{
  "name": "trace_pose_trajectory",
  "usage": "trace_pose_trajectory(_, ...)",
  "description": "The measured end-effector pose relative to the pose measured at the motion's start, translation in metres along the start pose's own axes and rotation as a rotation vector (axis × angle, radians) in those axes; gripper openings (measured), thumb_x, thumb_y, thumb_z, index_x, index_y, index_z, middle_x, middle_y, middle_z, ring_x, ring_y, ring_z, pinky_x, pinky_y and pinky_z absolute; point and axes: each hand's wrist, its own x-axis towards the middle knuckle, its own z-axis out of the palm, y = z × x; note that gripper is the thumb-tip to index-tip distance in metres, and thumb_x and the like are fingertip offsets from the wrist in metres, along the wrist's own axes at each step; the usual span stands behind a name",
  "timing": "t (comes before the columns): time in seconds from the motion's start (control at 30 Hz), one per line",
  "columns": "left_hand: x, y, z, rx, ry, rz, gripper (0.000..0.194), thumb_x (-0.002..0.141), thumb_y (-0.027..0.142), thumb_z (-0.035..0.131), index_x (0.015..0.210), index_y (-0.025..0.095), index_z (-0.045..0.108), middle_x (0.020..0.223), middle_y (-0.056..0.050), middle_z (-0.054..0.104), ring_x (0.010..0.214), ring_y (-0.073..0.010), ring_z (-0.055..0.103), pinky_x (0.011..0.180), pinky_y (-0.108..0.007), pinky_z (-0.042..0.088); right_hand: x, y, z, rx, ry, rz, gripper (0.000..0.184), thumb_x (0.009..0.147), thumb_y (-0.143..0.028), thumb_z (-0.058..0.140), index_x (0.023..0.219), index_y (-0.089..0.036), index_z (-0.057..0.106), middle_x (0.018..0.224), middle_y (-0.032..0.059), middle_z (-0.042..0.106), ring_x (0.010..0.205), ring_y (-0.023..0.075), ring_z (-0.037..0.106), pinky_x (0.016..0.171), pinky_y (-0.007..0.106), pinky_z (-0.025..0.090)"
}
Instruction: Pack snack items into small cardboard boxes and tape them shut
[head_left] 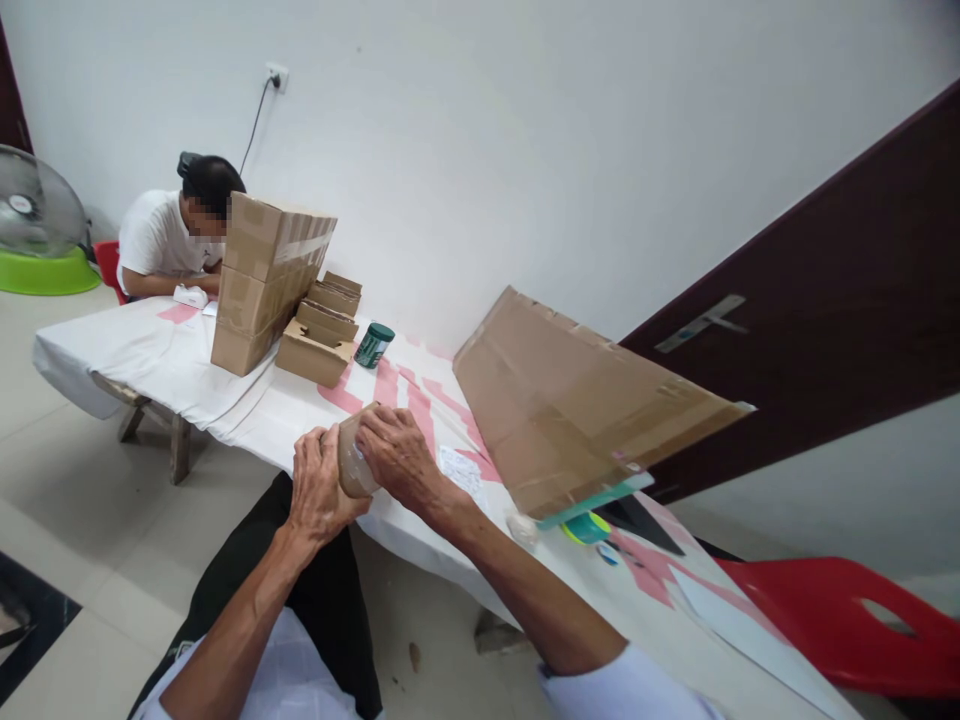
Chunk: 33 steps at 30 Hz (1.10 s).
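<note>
Both my hands grip a roll of brown packing tape (351, 462) at the near edge of a table covered in white and pink sheeting (157, 350). My left hand (319, 490) wraps round the roll from the left. My right hand (397, 455) lies curled over its top and right side. A big flattened, taped cardboard box (570, 400) leans up from the table just right of my hands.
A stack of cardboard boxes (266, 275) and smaller folded cartons (322, 330) stand at the far end, with a green can (373, 345) beside them. Another person in a white shirt (161, 240) sits behind. A green tape roll (587, 527), a red chair (847, 620), a fan (37, 215) and a dark door (840, 300) surround the table.
</note>
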Motion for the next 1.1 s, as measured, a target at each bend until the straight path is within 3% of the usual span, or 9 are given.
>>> trace_pose_trajectory(0.27, 0.0, -0.002, 0.0, 0.01, -0.004, 0.001, 0.109, 0.057, 0.028, 0.088, 0.154, 0.016, 0.039, 0.139, -0.02, 0.05, 0.129, -0.0406, 0.05, 0.113, -0.058, 0.046, -0.002, 0.0, 0.004, -0.015, 0.039, -0.006, 0.022, 0.1, -0.009, 0.057, 0.087, -0.018, 0.071, 0.091, 0.0104, 0.066, 0.093, 0.0271, 0.049, 0.081, 0.039, 0.034)
trace_pose_trajectory(0.63, 0.003, -0.001, -0.001, 0.009, -0.011, 0.006, 0.106, 0.059, 0.029, 0.085, 0.154, 0.017, 0.039, 0.137, -0.019, 0.05, 0.129, -0.041, 0.05, 0.113, -0.059, 0.044, -0.016, 0.002, 0.011, 0.167, 0.189, 0.033, 0.024, 0.103, -0.012, 0.053, 0.084, -0.019, 0.067, 0.092, 0.0086, 0.066, 0.095, 0.0253, 0.053, 0.088, 0.039, 0.04)
trace_pose_trajectory(0.77, 0.002, 0.001, -0.003, 0.011, -0.017, 0.011, 0.105, 0.059, 0.028, 0.085, 0.153, 0.016, 0.04, 0.138, -0.019, 0.05, 0.13, -0.0411, 0.049, 0.113, -0.058, 0.044, -0.019, 0.001, 0.004, 0.328, 0.231, 0.096, 0.023, 0.104, -0.014, 0.052, 0.085, -0.021, 0.063, 0.091, 0.0077, 0.065, 0.095, 0.0252, 0.055, 0.087, 0.039, 0.044)
trace_pose_trajectory(0.93, 0.005, -0.002, -0.006, 0.014, -0.029, 0.014, 0.106, 0.06, 0.026, 0.085, 0.155, 0.017, 0.039, 0.139, -0.019, 0.051, 0.131, -0.0406, 0.05, 0.114, -0.057, 0.044, -0.015, 0.003, -0.019, 0.635, 0.371, 0.214, 0.015, 0.103, -0.017, 0.052, 0.091, -0.023, 0.059, 0.097, 0.0068, 0.064, 0.097, 0.0236, 0.059, 0.086, 0.038, 0.049)
trace_pose_trajectory(1.03, 0.011, -0.017, -0.013, -0.012, -0.056, 0.029, 0.107, 0.059, 0.025, 0.085, 0.156, 0.017, 0.039, 0.141, -0.019, 0.052, 0.132, -0.0413, 0.051, 0.114, -0.059, 0.044, -0.018, 0.021, -0.029, 0.711, 0.439, 0.322, 0.013, 0.102, -0.022, 0.055, 0.089, -0.024, 0.058, 0.095, 0.0052, 0.064, 0.094, 0.0222, 0.06, 0.086, 0.037, 0.049)
trace_pose_trajectory(1.1, 0.018, -0.033, -0.021, -0.051, -0.078, 0.024, 0.105, 0.059, 0.028, 0.087, 0.154, 0.018, 0.042, 0.143, -0.02, 0.053, 0.134, -0.0422, 0.051, 0.116, -0.062, 0.042, -0.029, 0.047, -0.028, 0.729, 0.464, 0.452, 0.016, 0.101, -0.027, 0.056, 0.086, -0.024, 0.057, 0.09, 0.0033, 0.063, 0.088, 0.0204, 0.059, 0.084, 0.035, 0.049)
